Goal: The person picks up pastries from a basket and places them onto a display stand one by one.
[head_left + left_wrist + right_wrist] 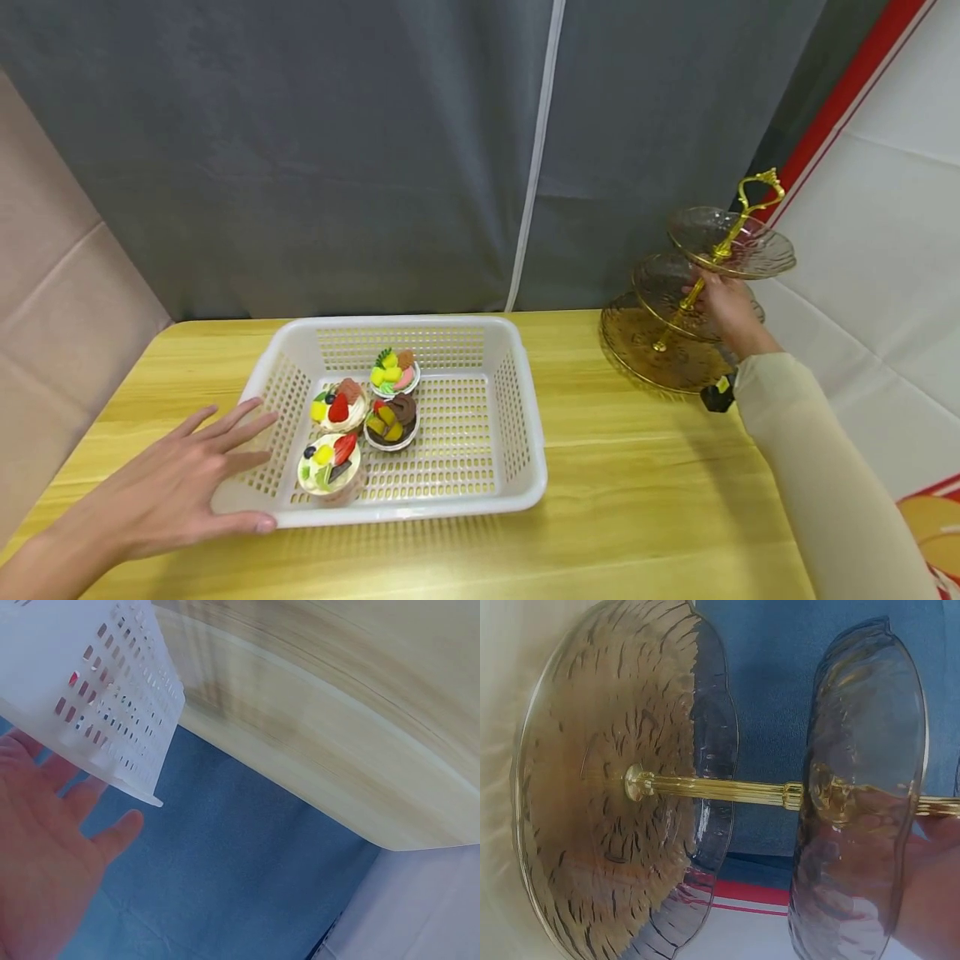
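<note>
On the right, my right hand (733, 310) grips the gold pole of a three-tier glass cake stand (761, 260) between its middle and top plates. The right wrist view shows the large bottom plate (607, 847) and smaller middle plate (862, 712), both bare; the fingers are partly hidden behind the glass. My left hand (191, 479), fingers spread, is at the left rim of a white plastic basket (420, 510). Inside the basket's left half are several toy cupcakes, including a chocolate one (392, 423) and a cream one with strawberry (330, 465).
The wooden table (615, 500) carries both the basket and the stand. A grey curtain (337, 167) hangs behind its back edge. White panels (885, 275) with red trim rise on the right, close to the stand. A small black device (718, 395) sits at the right wrist.
</note>
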Action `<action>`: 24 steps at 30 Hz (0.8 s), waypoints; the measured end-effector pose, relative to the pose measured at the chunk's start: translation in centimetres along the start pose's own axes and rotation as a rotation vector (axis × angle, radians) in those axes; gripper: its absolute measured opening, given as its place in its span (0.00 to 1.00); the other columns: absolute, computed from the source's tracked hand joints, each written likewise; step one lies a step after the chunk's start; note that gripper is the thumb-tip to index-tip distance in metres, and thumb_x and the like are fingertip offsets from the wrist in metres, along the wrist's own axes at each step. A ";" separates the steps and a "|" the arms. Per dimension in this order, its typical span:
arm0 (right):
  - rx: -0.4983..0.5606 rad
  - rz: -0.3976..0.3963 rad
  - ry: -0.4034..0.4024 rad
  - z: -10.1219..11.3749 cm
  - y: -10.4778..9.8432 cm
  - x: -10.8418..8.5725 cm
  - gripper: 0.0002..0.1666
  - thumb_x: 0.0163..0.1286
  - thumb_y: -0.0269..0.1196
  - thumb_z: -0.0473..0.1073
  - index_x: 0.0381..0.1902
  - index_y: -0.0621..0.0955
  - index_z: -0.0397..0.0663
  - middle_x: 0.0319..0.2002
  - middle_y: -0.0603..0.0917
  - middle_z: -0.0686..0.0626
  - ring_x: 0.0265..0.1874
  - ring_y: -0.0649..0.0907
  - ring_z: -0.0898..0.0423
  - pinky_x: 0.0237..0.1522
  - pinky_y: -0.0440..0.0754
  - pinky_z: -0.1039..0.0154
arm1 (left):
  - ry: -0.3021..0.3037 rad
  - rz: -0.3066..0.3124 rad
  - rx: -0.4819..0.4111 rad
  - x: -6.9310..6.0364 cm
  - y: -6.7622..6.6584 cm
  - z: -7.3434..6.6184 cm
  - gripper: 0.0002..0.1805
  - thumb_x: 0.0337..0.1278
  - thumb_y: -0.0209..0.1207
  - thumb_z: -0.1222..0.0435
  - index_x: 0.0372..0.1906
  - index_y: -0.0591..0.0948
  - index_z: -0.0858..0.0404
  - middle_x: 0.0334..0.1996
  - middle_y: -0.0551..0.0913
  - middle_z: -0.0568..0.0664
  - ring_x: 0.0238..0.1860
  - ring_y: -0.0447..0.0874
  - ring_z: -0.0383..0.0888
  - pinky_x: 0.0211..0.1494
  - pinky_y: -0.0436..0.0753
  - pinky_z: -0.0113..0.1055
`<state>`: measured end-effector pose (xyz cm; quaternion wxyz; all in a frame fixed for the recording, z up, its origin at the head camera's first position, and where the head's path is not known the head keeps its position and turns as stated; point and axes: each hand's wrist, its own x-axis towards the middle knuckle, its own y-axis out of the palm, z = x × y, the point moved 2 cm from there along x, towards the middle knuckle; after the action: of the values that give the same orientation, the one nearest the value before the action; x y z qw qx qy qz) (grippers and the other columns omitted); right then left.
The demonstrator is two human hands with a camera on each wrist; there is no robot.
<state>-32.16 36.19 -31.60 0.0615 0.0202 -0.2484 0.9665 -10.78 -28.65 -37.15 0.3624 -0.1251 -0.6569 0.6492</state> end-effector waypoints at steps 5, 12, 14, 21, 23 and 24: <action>0.087 -0.002 -0.028 0.0 -0.1 -0.1 0.31 0.81 0.40 0.58 0.75 0.62 0.52 0.42 0.77 0.63 0.38 0.80 0.69 0.38 0.78 0.71 | -0.046 0.028 0.003 -0.2 0.0 0.0 0.39 0.40 0.60 0.26 0.41 0.89 0.56 0.62 0.79 0.55 0.71 0.64 0.57 0.72 0.53 0.55; 0.098 -0.048 -0.032 -0.1 0.1 -0.3 0.14 0.82 0.41 0.54 0.55 0.71 0.65 0.37 0.79 0.65 0.37 0.81 0.66 0.38 0.78 0.72 | -0.066 0.053 -0.005 -0.1 -0.2 0.0 0.40 0.39 0.60 0.26 0.42 0.89 0.56 0.61 0.79 0.55 0.67 0.69 0.61 0.59 0.65 0.59; 0.102 -0.053 -0.036 -0.1 0.2 -0.3 0.13 0.82 0.41 0.54 0.55 0.70 0.66 0.38 0.78 0.65 0.37 0.81 0.66 0.38 0.78 0.72 | -0.068 0.053 -0.008 0.0 -0.1 0.0 0.40 0.39 0.60 0.26 0.42 0.89 0.57 0.61 0.79 0.56 0.67 0.69 0.61 0.59 0.65 0.59; 0.251 -0.002 -0.070 0.0 0.1 -0.9 0.14 0.81 0.42 0.53 0.43 0.74 0.58 0.29 0.83 0.63 0.32 0.82 0.67 0.36 0.78 0.75 | -0.078 0.062 0.005 0.2 -0.1 0.0 0.41 0.39 0.59 0.25 0.41 0.89 0.56 0.61 0.79 0.56 0.68 0.68 0.61 0.60 0.64 0.58; 0.312 0.007 -0.070 0.1 0.2 -1.1 0.14 0.82 0.43 0.51 0.42 0.74 0.55 0.27 0.83 0.62 0.30 0.82 0.67 0.34 0.78 0.76 | -0.081 0.062 0.009 0.3 -0.1 0.0 0.41 0.40 0.59 0.25 0.41 0.89 0.56 0.61 0.79 0.55 0.69 0.67 0.60 0.63 0.63 0.59; 0.327 0.009 -0.068 0.2 0.3 -1.2 0.15 0.82 0.43 0.51 0.42 0.74 0.54 0.26 0.83 0.62 0.29 0.82 0.67 0.33 0.77 0.76 | -0.081 0.061 0.009 0.3 -0.1 0.1 0.40 0.40 0.59 0.25 0.41 0.89 0.56 0.61 0.79 0.55 0.69 0.67 0.60 0.63 0.62 0.59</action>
<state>-30.97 35.68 -31.69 0.0446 0.0615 -0.0896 0.9931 -11.01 -28.52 -37.00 0.3160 -0.1172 -0.6640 0.6675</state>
